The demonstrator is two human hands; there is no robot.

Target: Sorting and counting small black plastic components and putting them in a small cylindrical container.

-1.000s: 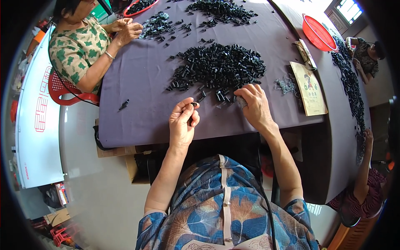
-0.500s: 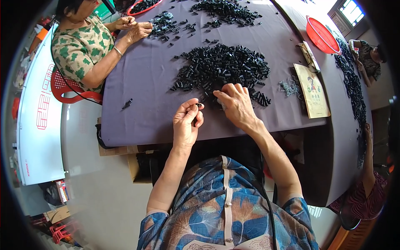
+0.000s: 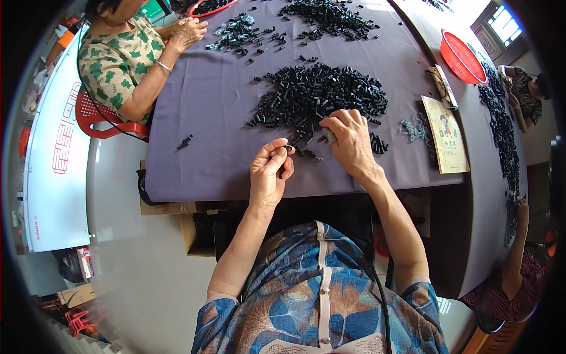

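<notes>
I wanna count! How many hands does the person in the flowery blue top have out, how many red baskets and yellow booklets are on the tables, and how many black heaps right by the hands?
Hands: 2, left hand and right hand
Red baskets: 2, right basket and left basket
Yellow booklet: 1
Black heap: 1
Total: 6

Small black pieces [image 3: 324,91] — heaped; one piece [image 3: 289,148] — in left fingers [image 3: 272,145].
</notes>
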